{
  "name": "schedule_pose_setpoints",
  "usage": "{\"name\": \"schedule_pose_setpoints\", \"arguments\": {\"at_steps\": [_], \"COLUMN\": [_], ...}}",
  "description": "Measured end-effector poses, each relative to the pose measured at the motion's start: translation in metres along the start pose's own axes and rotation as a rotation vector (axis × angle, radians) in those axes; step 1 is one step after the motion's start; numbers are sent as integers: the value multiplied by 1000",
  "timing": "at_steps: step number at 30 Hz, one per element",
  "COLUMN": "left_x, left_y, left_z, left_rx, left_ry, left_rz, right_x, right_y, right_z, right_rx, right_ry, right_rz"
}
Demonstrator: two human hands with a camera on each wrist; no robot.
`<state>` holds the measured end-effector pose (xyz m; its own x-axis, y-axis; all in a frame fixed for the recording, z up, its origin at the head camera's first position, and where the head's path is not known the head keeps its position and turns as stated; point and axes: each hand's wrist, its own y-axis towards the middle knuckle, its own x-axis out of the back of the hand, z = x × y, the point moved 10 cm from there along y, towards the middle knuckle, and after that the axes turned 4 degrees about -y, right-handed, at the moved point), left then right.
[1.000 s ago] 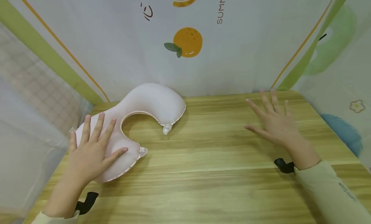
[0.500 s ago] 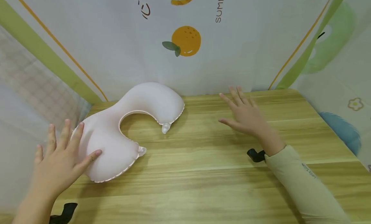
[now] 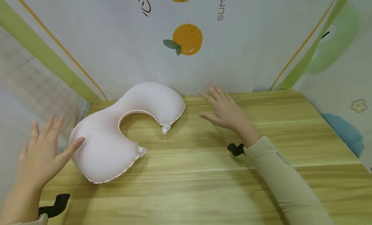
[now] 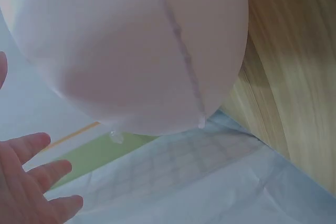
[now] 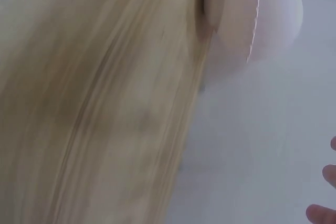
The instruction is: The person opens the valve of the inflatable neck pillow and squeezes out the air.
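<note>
A pale pink inflatable neck pillow (image 3: pixel 101 141), U-shaped with a seam along its edge, lies at the left of the wooden table, its opening facing right. Two clear valves (image 3: pixel 166 128) stick out at its ends. At its left side is my left hand (image 3: pixel 43 154), fingers spread, the thumb overlapping the pillow's edge in the head view. In the left wrist view the fingers (image 4: pixel 50 174) stand apart from the pillow (image 4: pixel 136 51). My right hand (image 3: pixel 225 110) hovers over the table right of the pillow, fingers spread and holding nothing.
The wooden table (image 3: pixel 186 186) ends at a white curtain (image 3: pixel 232 57) printed with an orange. Hanging cloth also borders the left and right sides. Black curved pieces (image 3: pixel 235 149) show at both wrists. A blue shape (image 3: pixel 343 133) lies past the table's right edge.
My left hand has moved left off the pillow's top to its outer side. My right hand has come left across the table toward the pillow. The pillow stays in place.
</note>
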<state>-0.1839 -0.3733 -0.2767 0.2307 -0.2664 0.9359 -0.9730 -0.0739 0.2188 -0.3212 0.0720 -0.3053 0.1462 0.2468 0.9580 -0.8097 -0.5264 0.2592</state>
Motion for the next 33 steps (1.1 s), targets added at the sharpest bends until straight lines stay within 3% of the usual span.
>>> {"name": "schedule_pose_setpoints", "arguments": {"at_steps": [9,14,20,25,33], "left_x": [-2,-6,-14,-17,-27], "left_y": [24,33,38,39,36], "left_z": [17,32,40,40,44], "left_rx": [37,82,133,130,146], "left_ry": [-125,-192,-233,-224,-257], "left_rz": [32,86,177,231,312], "right_x": [-12,-19,-26,-37,-48], "right_y": [30,46,61,69,81], "right_z": [15,23,36,48,57], "right_rx": [28,26,67,85,83], "right_ry": [123,220,267,352,445], "right_rz": [3,2,19,70,82]}}
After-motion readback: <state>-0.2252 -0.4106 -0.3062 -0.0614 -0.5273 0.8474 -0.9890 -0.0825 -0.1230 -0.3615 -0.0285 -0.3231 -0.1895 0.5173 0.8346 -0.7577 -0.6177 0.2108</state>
